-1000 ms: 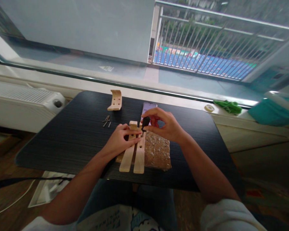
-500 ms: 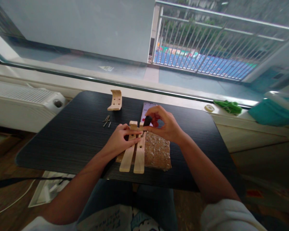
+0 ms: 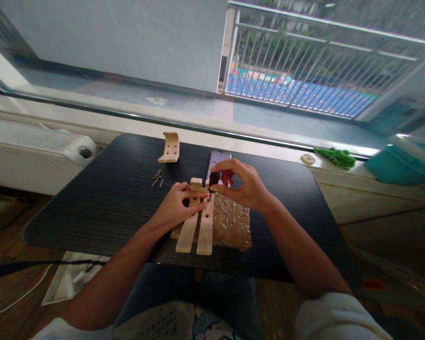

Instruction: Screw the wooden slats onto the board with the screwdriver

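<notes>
My right hand [image 3: 242,184] grips a short black-handled screwdriver [image 3: 214,178] that stands nearly upright. Its tip points at a hole in the right one of two pale wooden pieces [image 3: 205,236]. My left hand [image 3: 184,203] is closed on the wooden pieces, its thumb and forefinger reaching across to the right one around the screwdriver's tip. Side by side, the left wooden piece [image 3: 186,238] and the right one lie on a brown block in clear wrap [image 3: 232,222]. Whether a screw sits under the tip is hidden by my fingers.
Several screws [image 3: 157,178] lie on the black table [image 3: 102,203], left of my hands. Behind them stands a curved wooden part [image 3: 171,147] with holes. A phone [image 3: 217,159] rests beyond my right hand. Tape [image 3: 308,159] and a green cloth [image 3: 336,157] are on the windowsill.
The screwdriver handle has tilted from leaning right to more upright, and my right fingers have turned slightly with it. My left hand and the wooden pieces stay in place.
</notes>
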The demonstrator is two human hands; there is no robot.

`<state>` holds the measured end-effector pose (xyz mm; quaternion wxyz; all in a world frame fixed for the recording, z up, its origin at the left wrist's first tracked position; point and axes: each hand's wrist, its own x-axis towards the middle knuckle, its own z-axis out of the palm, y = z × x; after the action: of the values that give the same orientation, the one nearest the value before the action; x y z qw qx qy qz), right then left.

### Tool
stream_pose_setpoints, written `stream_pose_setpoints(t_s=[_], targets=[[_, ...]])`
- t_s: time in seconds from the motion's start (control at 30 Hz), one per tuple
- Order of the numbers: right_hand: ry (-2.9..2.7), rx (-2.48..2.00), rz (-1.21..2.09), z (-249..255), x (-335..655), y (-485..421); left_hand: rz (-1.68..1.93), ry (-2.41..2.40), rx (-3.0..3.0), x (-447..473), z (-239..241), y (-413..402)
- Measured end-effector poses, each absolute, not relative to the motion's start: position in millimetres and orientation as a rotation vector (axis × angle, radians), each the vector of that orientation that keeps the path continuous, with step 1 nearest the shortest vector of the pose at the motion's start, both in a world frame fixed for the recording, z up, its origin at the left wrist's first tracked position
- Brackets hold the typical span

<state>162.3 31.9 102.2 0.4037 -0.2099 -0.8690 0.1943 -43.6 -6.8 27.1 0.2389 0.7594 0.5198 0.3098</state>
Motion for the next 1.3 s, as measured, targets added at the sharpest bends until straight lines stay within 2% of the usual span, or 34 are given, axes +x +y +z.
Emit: stream_pose_setpoints(t_s=[0.2,0.5,0.63,1.3], targets=[[-2.239,-0.51,0.564,106.1,168.5,32.5,0.82,1.426,2.063,-42.0,30.2,-6.3],[-2.156,-0.475,1.023,102.5,166.3,31.3,0.841,1.424,2.07,-43.4,26.5,-5.7],[-2.129,-0.473,1.122,102.0,166.2,30.7,0.827,1.423,2.063,-43.1,28.1,-6.3],[-2.167,-0.523,0.814,102.4,165.8,34.3,0.859,1.407,2.096,-43.8,25.4,-5.9]])
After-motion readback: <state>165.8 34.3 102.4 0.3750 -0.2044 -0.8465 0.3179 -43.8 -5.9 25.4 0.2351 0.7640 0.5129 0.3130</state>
